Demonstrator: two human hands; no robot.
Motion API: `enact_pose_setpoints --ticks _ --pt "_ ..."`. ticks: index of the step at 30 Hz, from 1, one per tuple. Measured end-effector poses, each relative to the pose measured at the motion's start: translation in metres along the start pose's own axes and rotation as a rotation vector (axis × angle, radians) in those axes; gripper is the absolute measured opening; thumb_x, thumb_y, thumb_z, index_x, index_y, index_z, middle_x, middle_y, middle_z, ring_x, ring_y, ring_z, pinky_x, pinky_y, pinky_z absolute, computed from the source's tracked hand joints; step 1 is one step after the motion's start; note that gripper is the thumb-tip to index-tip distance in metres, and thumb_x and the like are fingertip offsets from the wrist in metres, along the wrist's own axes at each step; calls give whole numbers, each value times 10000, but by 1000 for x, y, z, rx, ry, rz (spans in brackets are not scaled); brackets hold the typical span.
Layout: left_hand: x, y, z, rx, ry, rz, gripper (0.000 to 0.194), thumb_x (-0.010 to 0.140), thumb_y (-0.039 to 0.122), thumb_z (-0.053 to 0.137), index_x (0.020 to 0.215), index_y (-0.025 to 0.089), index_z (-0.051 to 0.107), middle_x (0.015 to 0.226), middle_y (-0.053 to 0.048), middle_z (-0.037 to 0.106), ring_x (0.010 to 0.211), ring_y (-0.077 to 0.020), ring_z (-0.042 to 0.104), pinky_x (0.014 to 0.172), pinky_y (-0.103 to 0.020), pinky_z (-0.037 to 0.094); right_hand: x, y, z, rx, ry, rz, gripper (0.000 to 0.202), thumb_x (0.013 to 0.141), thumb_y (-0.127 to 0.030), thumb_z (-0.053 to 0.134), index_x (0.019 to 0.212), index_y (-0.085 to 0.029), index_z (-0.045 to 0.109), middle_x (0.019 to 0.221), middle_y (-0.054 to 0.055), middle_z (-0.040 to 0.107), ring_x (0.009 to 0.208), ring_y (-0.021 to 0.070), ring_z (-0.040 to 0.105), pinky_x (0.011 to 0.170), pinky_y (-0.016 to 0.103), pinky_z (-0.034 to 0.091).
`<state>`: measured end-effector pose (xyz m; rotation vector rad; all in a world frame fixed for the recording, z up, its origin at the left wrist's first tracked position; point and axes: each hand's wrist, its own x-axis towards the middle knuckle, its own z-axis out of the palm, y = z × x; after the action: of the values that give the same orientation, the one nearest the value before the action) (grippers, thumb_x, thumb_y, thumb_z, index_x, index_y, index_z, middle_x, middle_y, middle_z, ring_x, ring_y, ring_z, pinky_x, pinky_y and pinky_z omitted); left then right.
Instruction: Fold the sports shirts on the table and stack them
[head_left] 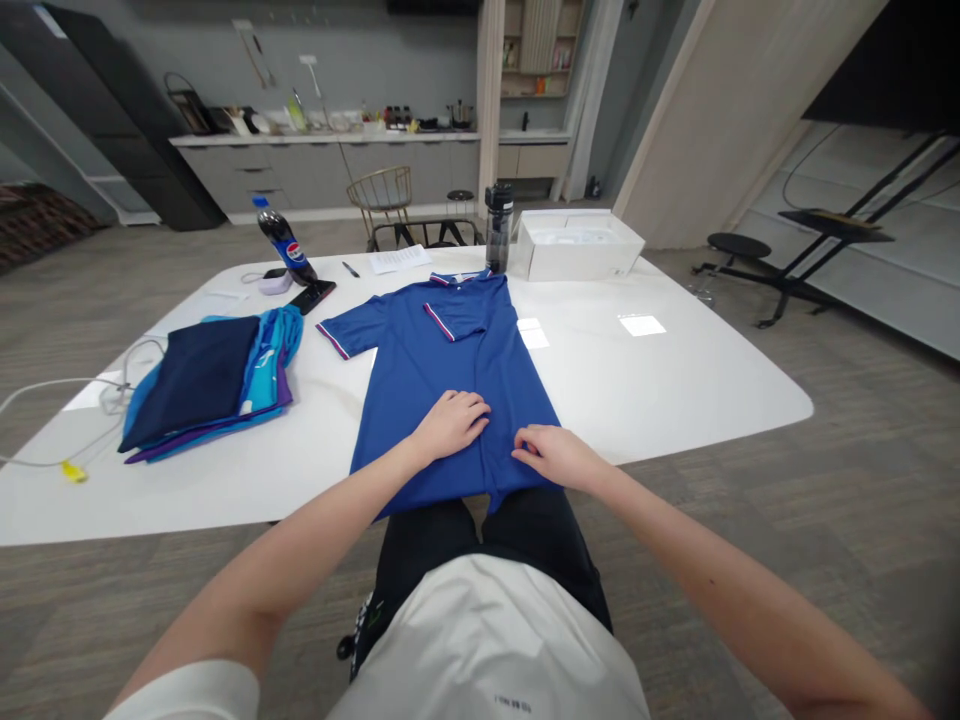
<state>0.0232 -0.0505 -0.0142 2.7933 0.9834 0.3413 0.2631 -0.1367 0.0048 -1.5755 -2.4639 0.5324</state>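
Note:
A blue polo shirt (pixel 442 350) with red-and-white trim on collar and sleeves lies on the white table, collar away from me. Its right side is folded inward, so that sleeve lies across the front. The hem hangs slightly over the near edge, above my legs. My left hand (pixel 452 425) rests on the lower middle of the shirt, fingers extended and slightly bent. Close to the lower right part, my right hand (pixel 551 452) has its fingers curled towards the thumb in a pinch at the cloth. The fabric between those fingertips is mostly hidden.
On the white table (pixel 660 390), folded clothes (pixel 199 380) are stacked at left beside white cables (pixel 67 382). Behind them stand a Pepsi bottle (pixel 285 240) and a phone (pixel 313 296). A dark tumbler (pixel 498 230), a white box (pixel 577 250) and paper (pixel 400 259) sit at the far edge.

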Motion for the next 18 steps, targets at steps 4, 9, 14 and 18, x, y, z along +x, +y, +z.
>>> enact_pose_setpoints --ticks 4,9,14,18 --pt "14 -34 -5 -66 96 -163 263 992 247 480 1172 248 672 1203 -47 682 1114 -205 624 1011 -386 441 44 23 -17 70 39 35 266 1011 -443 545 946 -244 707 740 0 666 688 163 606 639 263 374" --pt "63 -106 -16 -186 216 -363 259 951 248 518 1161 252 669 1253 -47 662 1195 -217 611 1041 -382 465 130 72 -32 192 65 90 278 979 -438 546 905 -231 715 672 -14 649 642 160 596 635 262 404" --pt "143 -188 -21 -172 220 -666 319 936 279 548 1235 208 632 1302 -110 639 1192 -253 625 1050 -399 473 232 129 -44 204 217 235 207 942 -375 563 954 -229 710 777 3 698 737 176 641 708 274 457" --pt "190 -227 -16 -28 202 -774 393 989 359 488 1332 182 566 1344 -166 618 1250 -326 583 1064 -509 434 306 167 -59 129 362 362 289 946 -318 544 1175 -198 673 1007 79 715 909 219 658 863 318 490"
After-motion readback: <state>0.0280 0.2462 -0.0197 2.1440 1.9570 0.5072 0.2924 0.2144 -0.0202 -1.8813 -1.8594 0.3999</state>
